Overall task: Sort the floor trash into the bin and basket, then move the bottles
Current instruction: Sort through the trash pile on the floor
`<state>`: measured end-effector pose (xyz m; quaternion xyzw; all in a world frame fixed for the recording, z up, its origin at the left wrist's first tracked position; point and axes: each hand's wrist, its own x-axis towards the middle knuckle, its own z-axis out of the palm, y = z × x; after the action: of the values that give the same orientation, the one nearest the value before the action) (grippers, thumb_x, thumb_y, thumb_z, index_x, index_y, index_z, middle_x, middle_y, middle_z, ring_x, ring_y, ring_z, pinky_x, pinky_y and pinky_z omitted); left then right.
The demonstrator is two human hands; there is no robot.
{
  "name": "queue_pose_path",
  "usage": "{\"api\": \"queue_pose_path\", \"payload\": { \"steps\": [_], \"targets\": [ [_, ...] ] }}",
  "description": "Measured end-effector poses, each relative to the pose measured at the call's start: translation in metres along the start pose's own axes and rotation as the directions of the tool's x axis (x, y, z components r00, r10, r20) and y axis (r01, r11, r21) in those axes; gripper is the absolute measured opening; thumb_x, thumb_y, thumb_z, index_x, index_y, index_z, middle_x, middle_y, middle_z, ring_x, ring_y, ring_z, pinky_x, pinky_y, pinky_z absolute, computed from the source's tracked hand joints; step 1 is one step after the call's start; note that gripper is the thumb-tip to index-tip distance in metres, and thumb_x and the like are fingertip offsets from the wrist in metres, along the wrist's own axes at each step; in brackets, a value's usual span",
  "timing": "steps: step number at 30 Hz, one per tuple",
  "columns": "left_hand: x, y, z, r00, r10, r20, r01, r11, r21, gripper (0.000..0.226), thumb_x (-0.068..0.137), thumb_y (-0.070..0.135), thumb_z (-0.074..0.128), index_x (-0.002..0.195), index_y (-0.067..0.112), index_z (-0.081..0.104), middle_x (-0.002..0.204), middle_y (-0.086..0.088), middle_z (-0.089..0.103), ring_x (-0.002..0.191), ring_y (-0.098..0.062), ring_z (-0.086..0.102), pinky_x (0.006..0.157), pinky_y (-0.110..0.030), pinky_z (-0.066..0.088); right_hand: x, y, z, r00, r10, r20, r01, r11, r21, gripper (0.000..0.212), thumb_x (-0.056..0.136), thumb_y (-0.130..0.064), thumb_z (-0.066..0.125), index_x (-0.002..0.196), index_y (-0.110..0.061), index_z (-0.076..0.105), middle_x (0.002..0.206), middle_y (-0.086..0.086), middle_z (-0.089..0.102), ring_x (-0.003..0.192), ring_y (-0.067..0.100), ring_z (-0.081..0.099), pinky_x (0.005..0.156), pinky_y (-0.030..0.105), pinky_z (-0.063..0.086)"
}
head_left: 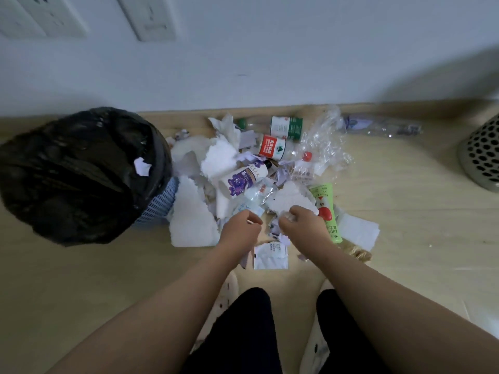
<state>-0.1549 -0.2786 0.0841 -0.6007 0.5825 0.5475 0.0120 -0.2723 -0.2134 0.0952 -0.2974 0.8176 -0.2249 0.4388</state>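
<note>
Black trouser legs (243,333) stood nearest. Past them, both hands were in the trash pile (191,222) on the wooden floor (81,279). The left hand (240,229) pinched a small pale scrap (253,222). The right hand (301,225) was curled, but I couldn't tell what it held. A LUX bottle (243,179) lay just beyond, with the black-lined bin (81,174) to the left and the perforated basket (482,157) far right.
</note>
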Motion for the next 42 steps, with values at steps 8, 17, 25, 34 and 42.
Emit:
{"api": "queue_pose_path", "payload": {
  "steps": [8,17,25,34,42],
  "targets": [
    [-0.056,0.017,-0.096,0.981,-0.185,-0.064,0.105,0.773,-0.626,0.021,0.090,0.000,0.044,0.074,0.011,0.052,0.057,-0.006,0.048,0.050,-0.017,0.038,0.047,-0.020,0.033,-0.043,-0.120,-0.002,0.957,-0.289,-0.037,0.288,0.957,-0.028,0.026,0.093,-0.022,0.044,0.068,-0.015,0.043,0.064,0.004,0.045,0.061,0.018,0.042,0.052,0.025,0.033],
    [-0.078,-0.026,-0.190,0.878,0.075,-0.472,-0.104,0.994,-0.035,0.037,0.089,0.000,0.039,0.119,0.015,0.057,0.124,-0.008,0.057,0.106,-0.026,0.057,0.087,-0.032,0.046,-0.078,-0.176,0.088,0.982,-0.173,0.075,0.151,0.960,0.236,0.022,0.090,-0.024,0.047,0.070,-0.015,0.044,0.068,0.005,0.046,0.057,0.017,0.042,0.035,0.019,0.041],
    [-0.040,-0.067,-0.191,0.969,0.008,-0.245,0.075,0.941,0.329,0.058,0.092,0.005,0.044,0.146,0.016,0.027,0.143,-0.014,0.038,0.127,-0.032,0.043,0.100,-0.035,0.038,-0.072,-0.147,0.094,0.999,-0.050,-0.018,0.052,0.958,0.281,0.027,0.089,-0.018,0.046,0.063,-0.015,0.038,0.060,0.002,0.039,0.049,0.016,0.035,0.031,0.011,0.028],
    [-0.044,-0.077,-0.168,0.958,-0.023,-0.286,0.108,0.952,0.286,0.045,0.094,0.003,0.038,0.138,0.011,0.038,0.132,-0.016,0.043,0.117,-0.033,0.048,0.094,-0.035,0.042,-0.062,-0.123,0.084,0.996,0.094,-0.005,-0.086,0.925,0.369,0.022,0.091,-0.020,0.048,0.071,-0.011,0.043,0.066,0.006,0.039,0.054,0.018,0.035,0.037,0.016,0.035],
    [-0.088,-0.095,-0.150,0.985,-0.129,-0.111,0.115,0.985,-0.128,0.055,0.090,-0.006,0.033,0.139,0.018,0.040,0.131,-0.013,0.049,0.074,-0.023,0.061,0.064,-0.032,0.052,-0.085,-0.138,0.090,0.981,0.109,0.158,-0.168,0.885,0.434,0.017,0.091,-0.016,0.050,0.076,-0.010,0.050,0.064,0.005,0.041,0.050,0.016,0.036,0.031,0.012,0.034]
  ]
}}
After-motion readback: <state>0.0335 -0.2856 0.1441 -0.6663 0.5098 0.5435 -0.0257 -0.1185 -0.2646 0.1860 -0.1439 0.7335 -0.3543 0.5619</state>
